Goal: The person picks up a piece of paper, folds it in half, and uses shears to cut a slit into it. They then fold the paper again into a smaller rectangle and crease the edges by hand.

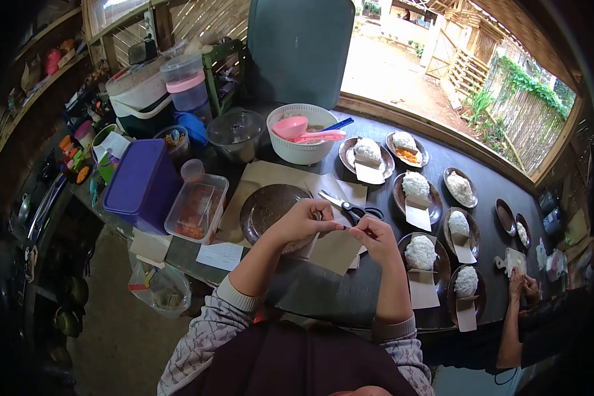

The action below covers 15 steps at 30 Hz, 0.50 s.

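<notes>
A piece of brown paper (334, 252) hangs below my fingertips. My left hand (308, 219) pinches near its top edge with thumb and forefinger. My right hand (375, 238) is closed in a pinch by the same edge, close to the left fingertips. Just beyond my hands, scissors (354, 210) with black handles lie on more brown sheets. A dark brown plate (261, 208) sits left of the paper, partly hidden by my left hand and forearm. To the right, a plate (442, 254) bears a mound of white rice (420, 252) and a folded brown paper piece (423, 290).
Several more rice plates stand at the right. A white basin (301, 153) with pink ladles stands at the back. Left are a purple container (142, 181) and a clear tub (201, 198) of reddish food. Another person's hands (523, 284) work at the far right.
</notes>
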Motion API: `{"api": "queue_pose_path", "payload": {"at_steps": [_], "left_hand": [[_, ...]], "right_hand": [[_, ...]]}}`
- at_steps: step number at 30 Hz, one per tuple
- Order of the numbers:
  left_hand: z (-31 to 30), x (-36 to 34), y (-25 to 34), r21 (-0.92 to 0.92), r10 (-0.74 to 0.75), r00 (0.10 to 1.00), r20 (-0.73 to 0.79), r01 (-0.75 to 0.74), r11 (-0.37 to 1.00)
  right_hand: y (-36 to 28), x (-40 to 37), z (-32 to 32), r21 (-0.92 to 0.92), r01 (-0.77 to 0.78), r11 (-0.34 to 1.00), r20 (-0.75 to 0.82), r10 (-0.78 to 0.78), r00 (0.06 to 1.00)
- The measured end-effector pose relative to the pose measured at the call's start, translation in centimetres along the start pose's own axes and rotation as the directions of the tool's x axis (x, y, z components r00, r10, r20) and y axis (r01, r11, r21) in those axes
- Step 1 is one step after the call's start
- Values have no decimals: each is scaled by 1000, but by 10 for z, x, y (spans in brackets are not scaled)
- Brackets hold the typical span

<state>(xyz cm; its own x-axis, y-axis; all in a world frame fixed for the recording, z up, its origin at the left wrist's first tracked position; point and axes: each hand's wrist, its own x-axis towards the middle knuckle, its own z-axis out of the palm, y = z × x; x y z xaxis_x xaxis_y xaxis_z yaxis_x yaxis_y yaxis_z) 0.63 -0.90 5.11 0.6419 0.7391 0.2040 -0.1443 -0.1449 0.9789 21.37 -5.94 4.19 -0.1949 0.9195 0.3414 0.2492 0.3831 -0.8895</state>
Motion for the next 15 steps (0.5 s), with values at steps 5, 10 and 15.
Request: {"api": "queue_pose_path", "payload": {"at_steps": [5, 10, 15], "left_hand": [[-8, 3, -7, 14, 9, 1000, 5, -9, 1000], [5, -1, 7, -136, -84, 996, 28, 87, 987], [9, -4, 12, 32, -143, 967, 213, 140, 990]], "right_hand": [[-1, -1, 0, -20, 15, 1000, -48, -16, 999], [-4, -1, -2, -48, -22, 999, -125, 16, 992], [-3, 0, 4, -53, 31, 998, -109, -37, 993]]}}
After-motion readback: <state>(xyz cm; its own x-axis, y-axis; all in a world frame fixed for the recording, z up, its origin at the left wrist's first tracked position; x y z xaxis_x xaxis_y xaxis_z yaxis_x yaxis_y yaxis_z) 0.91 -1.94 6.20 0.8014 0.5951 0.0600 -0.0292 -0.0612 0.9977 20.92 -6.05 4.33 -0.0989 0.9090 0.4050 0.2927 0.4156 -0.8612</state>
